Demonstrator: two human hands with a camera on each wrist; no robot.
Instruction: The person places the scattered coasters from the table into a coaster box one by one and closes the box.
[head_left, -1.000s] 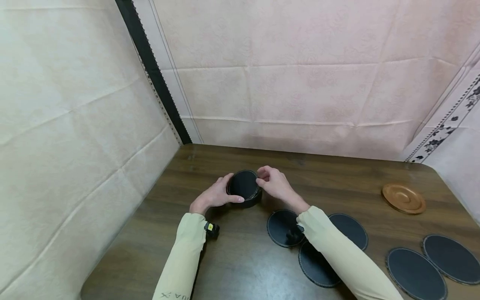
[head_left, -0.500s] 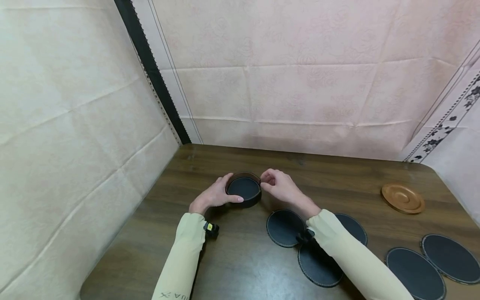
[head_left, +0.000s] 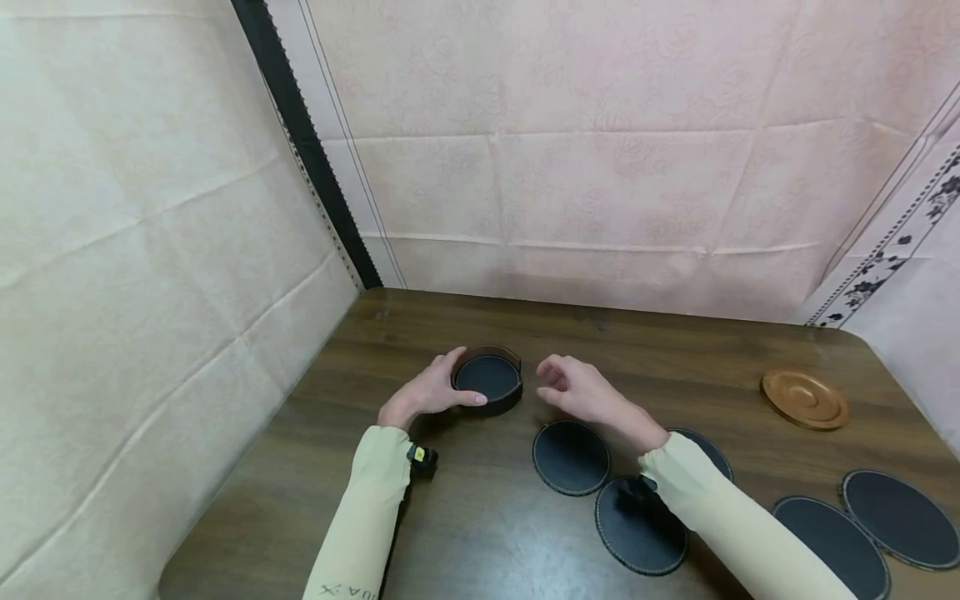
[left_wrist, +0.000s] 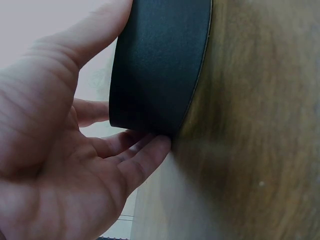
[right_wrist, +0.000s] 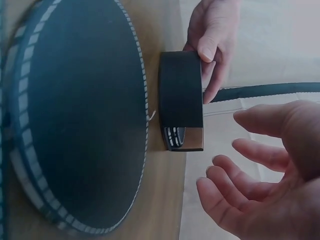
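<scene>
A round black coaster holder [head_left: 506,405] with a brown inner wall stands on the table, a black coaster [head_left: 487,377] lying inside it. My left hand [head_left: 431,389] grips the holder from the left, thumb at the near side and fingers round the far side. In the left wrist view its fingertips touch the holder's dark wall [left_wrist: 155,65]. Through a gap in the wall, the right wrist view shows stacked white-stitched edges [right_wrist: 174,136]. My right hand [head_left: 588,393] hovers to the right of the holder, fingers loosely bent and holding nothing.
Black stitched coasters lie on the table: one [head_left: 572,458] near my right wrist, another [head_left: 641,529] below it, one partly under the right sleeve, and two [head_left: 903,518] at the far right. A brown round dish [head_left: 806,398] sits at the back right. Cloth walls enclose the table.
A coaster at the holder's top has dropped down inside, showing the brown inner wall. My right hand has let go and drawn away to the right. The left hand stays in place.
</scene>
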